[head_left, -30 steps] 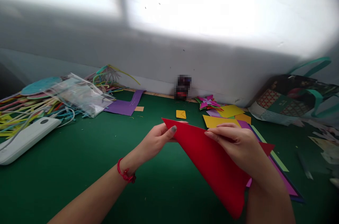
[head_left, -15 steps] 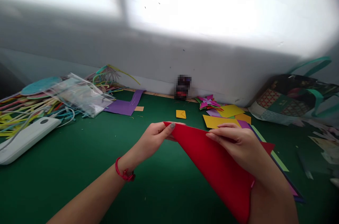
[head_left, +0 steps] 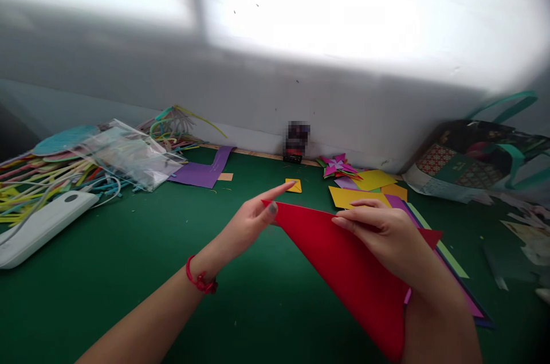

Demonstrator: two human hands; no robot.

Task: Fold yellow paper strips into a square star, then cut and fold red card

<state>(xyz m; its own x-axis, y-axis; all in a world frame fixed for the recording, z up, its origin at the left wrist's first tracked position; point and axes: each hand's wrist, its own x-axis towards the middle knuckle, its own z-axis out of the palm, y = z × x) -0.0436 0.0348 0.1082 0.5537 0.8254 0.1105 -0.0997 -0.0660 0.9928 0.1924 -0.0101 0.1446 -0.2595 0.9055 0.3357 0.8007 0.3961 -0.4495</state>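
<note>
A sheet of red paper [head_left: 339, 263], folded into a triangle-like shape, is held up above the green tabletop. My left hand [head_left: 251, 216] pinches its far left corner between the thumb and the fingers beneath, with the index finger stretched out past the edge. Along the upper edge, the thumb and fingers of my right hand [head_left: 380, 232] grip the paper; a red point sticks out behind that wrist. Just beyond my left fingertip lies a small yellow folded paper piece [head_left: 294, 186].
Coloured paper sheets [head_left: 451, 261] lie under and beyond my right forearm, with yellow paper [head_left: 348, 198] and a pink paper star [head_left: 337, 165] behind. Pipe cleaners [head_left: 51, 180], a clear plastic bag [head_left: 133, 152] and a white device [head_left: 47, 226] are left. A patterned bag [head_left: 455, 163] stands right.
My left index finger has stretched out forward, away from the paper, while the thumb stays at the corner. The red paper has shifted slightly left.
</note>
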